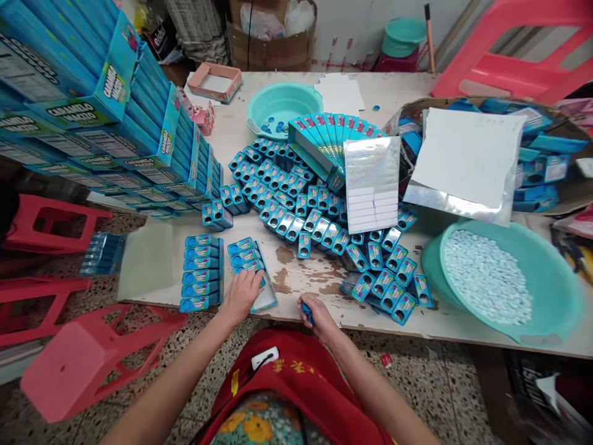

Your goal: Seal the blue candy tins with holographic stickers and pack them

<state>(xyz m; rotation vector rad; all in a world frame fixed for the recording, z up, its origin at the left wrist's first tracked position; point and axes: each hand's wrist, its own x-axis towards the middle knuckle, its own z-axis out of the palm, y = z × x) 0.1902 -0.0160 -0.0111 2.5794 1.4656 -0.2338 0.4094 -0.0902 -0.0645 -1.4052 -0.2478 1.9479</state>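
Observation:
My left hand [243, 289] is over an open display tray [265, 301], its fingers closed on a small blue candy box [252, 266] in it. More such boxes stand in the tray's far part; its near part shows a bare white bottom. My right hand [319, 315] is closed around a small dark-blue piece [306, 311] at the table's front edge; the fingers partly hide it, and its exact kind is unclear. Left of the tray, a filled tray [200, 273] holds a row of blue boxes with round blue discs in their ends.
Many blue boxes with dark round holes [282, 185] crowd the middle. A turquoise basin [285, 99] contains small blue pieces; a larger tub [556, 296] holds pale candies. Stacked display cartons [106, 123] rise at left. A carton [572, 191] and red stools [69, 364] flank the table.

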